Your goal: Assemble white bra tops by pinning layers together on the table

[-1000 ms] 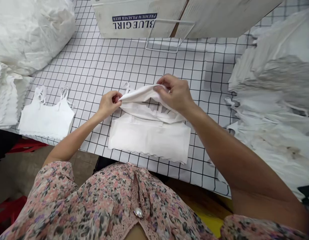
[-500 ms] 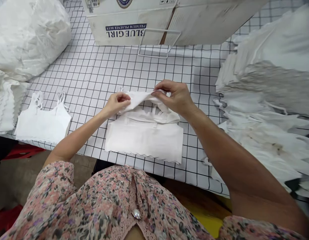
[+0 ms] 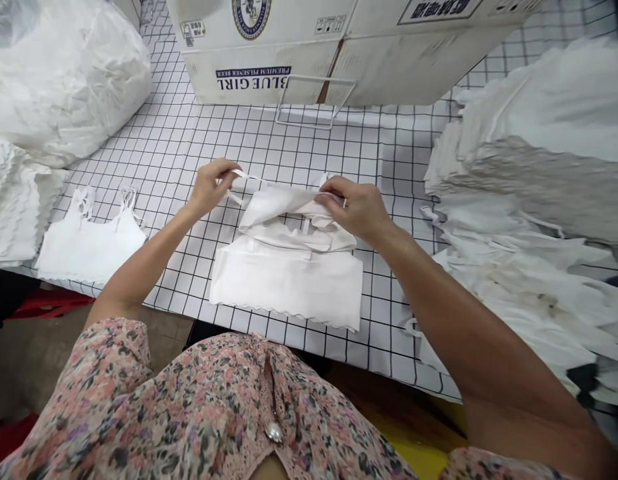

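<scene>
A white camisole top (image 3: 289, 283) lies in front of me, its scalloped hem toward the table's near edge and its upper part bunched into folds. My left hand (image 3: 212, 188) is closed in a pinch on a thin white shoulder strap (image 3: 249, 177), stretched out from the top's upper left corner. At the upper right, my right hand (image 3: 356, 205) pinches the top's folded upper edge, with another strap showing just behind the fingertips. To the left, a second white camisole top (image 3: 91, 243) lies flat with its straps pointing away from me.
A cardboard box (image 3: 309, 57) and a white wire frame (image 3: 313, 103) stand at the back. A bulging plastic bag (image 3: 69, 80) and stacked scalloped white pieces (image 3: 13, 207) are on the left. Piled white garments (image 3: 533, 173) fill the right side. The checked tablecloth (image 3: 189, 153) covers the table.
My left hand has let go of the top's folded edge, moved up and left, and now pulls on a strap. My right hand has shifted slightly down and right, still pinching the edge.
</scene>
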`<state>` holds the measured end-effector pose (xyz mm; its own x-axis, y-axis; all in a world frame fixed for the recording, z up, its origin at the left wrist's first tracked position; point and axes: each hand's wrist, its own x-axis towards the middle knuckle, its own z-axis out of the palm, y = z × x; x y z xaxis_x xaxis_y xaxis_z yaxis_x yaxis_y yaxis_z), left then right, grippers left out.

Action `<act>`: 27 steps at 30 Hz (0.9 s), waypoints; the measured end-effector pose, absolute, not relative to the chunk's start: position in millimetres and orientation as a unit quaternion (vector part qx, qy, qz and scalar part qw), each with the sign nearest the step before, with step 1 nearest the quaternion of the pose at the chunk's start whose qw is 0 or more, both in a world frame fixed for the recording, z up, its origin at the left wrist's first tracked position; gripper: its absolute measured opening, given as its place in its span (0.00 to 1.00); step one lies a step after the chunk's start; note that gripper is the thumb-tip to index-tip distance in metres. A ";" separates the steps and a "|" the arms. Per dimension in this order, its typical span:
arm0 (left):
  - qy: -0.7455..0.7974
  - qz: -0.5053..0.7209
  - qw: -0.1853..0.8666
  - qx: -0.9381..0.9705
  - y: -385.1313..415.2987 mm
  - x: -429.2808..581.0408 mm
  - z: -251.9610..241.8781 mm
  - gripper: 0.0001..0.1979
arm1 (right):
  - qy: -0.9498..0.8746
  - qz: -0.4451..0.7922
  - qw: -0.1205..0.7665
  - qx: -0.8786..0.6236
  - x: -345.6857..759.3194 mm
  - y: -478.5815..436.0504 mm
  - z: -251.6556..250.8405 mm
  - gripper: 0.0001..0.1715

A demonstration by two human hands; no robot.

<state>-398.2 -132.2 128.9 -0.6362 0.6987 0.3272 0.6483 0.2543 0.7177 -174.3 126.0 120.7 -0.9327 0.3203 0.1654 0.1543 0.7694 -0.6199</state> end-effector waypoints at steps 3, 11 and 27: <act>0.789 0.404 0.038 0.462 -174.8 -403.5 174.5 0.08 | -0.941 0.288 0.126 -0.125 -174.7 127.9 122.5 0.12; 0.794 0.283 0.165 0.511 -172.2 -361.9 182.6 0.21 | -0.964 0.231 0.105 -0.083 -189.5 91.6 131.3 0.18; 0.758 0.250 0.206 0.567 -156.5 -356.6 146.8 0.07 | -0.968 0.228 -0.084 -0.060 -100.5 153.8 143.6 0.24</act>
